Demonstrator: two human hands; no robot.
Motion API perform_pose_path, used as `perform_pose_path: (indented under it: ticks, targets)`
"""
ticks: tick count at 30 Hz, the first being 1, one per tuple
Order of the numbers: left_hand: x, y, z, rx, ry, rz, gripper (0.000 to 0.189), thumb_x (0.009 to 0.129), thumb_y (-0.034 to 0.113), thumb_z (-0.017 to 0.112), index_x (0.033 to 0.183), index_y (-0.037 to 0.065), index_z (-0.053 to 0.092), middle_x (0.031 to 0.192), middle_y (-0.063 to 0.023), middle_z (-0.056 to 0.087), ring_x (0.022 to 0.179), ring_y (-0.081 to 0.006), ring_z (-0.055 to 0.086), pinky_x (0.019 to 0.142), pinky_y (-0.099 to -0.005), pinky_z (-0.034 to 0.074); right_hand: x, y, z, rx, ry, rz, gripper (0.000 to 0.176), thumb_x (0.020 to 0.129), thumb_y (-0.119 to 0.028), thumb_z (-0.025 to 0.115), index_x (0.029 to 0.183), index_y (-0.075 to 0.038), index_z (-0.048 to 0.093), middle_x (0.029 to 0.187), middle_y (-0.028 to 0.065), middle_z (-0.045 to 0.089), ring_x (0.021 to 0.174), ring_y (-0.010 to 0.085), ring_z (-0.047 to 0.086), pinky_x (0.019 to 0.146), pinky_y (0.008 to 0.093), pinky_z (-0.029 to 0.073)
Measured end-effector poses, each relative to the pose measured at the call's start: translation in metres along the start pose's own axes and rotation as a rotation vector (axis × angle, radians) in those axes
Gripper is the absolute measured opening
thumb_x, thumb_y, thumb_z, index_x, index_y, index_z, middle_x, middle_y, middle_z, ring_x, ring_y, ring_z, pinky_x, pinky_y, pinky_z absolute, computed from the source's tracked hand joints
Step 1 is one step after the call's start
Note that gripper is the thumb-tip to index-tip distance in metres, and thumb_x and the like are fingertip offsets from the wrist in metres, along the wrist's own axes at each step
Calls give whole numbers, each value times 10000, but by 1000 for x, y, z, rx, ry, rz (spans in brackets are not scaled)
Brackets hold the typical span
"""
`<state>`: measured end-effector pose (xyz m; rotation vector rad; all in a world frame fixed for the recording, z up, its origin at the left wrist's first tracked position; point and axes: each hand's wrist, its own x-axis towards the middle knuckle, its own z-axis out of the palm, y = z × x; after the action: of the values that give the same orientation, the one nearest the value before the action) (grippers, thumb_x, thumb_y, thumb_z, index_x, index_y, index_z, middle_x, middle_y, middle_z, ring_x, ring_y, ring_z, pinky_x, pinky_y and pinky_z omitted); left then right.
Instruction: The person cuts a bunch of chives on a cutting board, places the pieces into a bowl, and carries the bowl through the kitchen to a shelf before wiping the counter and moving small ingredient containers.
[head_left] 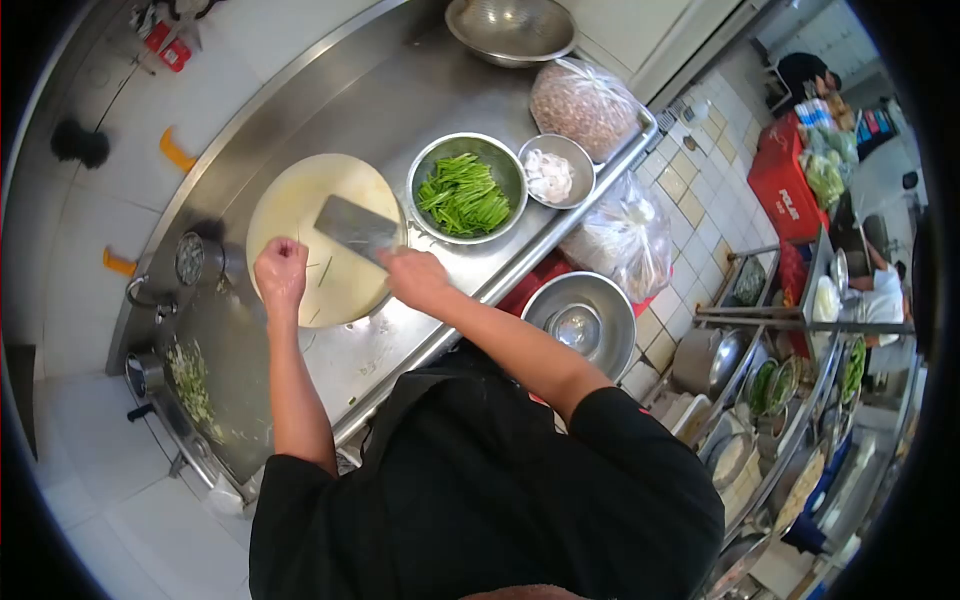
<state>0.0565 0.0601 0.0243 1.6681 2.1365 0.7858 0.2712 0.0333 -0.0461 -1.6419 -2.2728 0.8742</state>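
Note:
My right hand (415, 278) grips a cleaver (355, 225) by its handle, with the broad blade over a round, pale cutting board (285, 205). Over the board's left part is my left hand (281, 270), its fingers curled closed; whether anything is inside them is hidden. A few thin green strands lie on the board between my hands. Just right of the board stands a metal bowl (412, 190) of cut green stalks (465, 195). Beside it, a smaller metal bowl (583, 190) holds whitish pieces (548, 175).
A bag of pinkish minced food (582, 108) and a colander (512, 30) stand at the counter's far end. Below its edge are a clear bag (625, 235) and a large metal bowl (625, 320). Scraps (190, 380) lie left. Shelves with pans and other people are at right.

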Motion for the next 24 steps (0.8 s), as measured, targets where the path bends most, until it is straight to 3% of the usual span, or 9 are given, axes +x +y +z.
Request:
perform_pose_path:
  ticks: [2, 8, 11, 13, 15, 18, 21, 22, 24]
  targets:
    - [16, 32, 19, -274, 13, 166, 171, 771, 157, 654, 851, 10, 689, 802, -184, 691, 723, -312, 682, 662, -381, 520, 14, -5, 15, -1, 32, -29, 381, 841, -170, 585, 1206, -62, 610, 1082, 180, 629, 956, 351, 646, 820, 467, 508]
    - [33, 114, 130, -76, -84, 712, 140, 823, 148, 653, 879, 26, 690, 827, -162, 683, 739, -305, 657, 680, -377, 519, -16, 60, -19, 318, 378, -54, 284, 783, -151, 654, 1029, -14, 690, 1031, 199, 626, 954, 372, 605, 868, 440, 483]
    - [-6, 122, 139, -242, -319, 437, 219, 836, 226, 675, 934, 30, 682, 813, -143, 663, 726, -275, 650, 685, -378, 522, -26, 127, -38, 342, 651, 96, 222, 769, -64, 643, 980, -1, 677, 989, 210, 627, 945, 374, 601, 862, 429, 486]
    - [-38, 102, 159, -223, -678, 165, 320, 860, 330, 708, 835, 14, 667, 781, -93, 655, 707, -181, 640, 629, -311, 511, -12, 148, -53, 192, 652, 91, 295, 767, -52, 640, 1060, -25, 657, 1090, 205, 603, 996, 381, 586, 886, 424, 484]
    - [-75, 95, 172, -569, -1075, -255, 438, 900, 459, 643, 964, 25, 632, 852, -70, 637, 741, -176, 632, 621, -307, 515, 8, 160, -62, 10, 625, 28, 362, 771, -55, 635, 1133, -53, 630, 1182, 197, 573, 1049, 391, 572, 914, 420, 483]
    - [-86, 71, 218, -973, -1067, -764, 534, 941, 439, 579, 1248, 20, 454, 1096, -129, 606, 877, -238, 642, 696, -369, 553, 31, 169, -44, -214, 322, 110, 432, 771, -68, 633, 1200, -94, 590, 1256, 180, 526, 1104, 398, 552, 932, 427, 489]
    - [-70, 60, 249, -1446, -768, -852, 439, 939, 352, 590, 1203, 12, 500, 1088, -158, 618, 847, -290, 652, 736, -415, 578, 34, 157, -39, -190, 127, 175, 474, 769, -87, 633, 1239, -114, 578, 1222, 171, 551, 1094, 387, 570, 925, 438, 499]
    - [-66, 61, 251, -1403, -651, -926, 336, 932, 181, 541, 1195, -23, 492, 1096, -200, 613, 883, -339, 658, 744, -449, 595, 33, 156, -40, -161, 136, 164, 461, 745, -88, 656, 1204, -109, 610, 1181, 183, 568, 1053, 379, 590, 888, 436, 516]
    - [-64, 50, 260, -1359, -678, -911, 310, 909, 106, 506, 1172, -56, 485, 1091, -226, 605, 896, -353, 660, 735, -450, 608, 27, 161, -49, -55, 280, 178, 433, 730, -81, 665, 1162, -99, 634, 1140, 197, 578, 1025, 382, 596, 875, 438, 516]
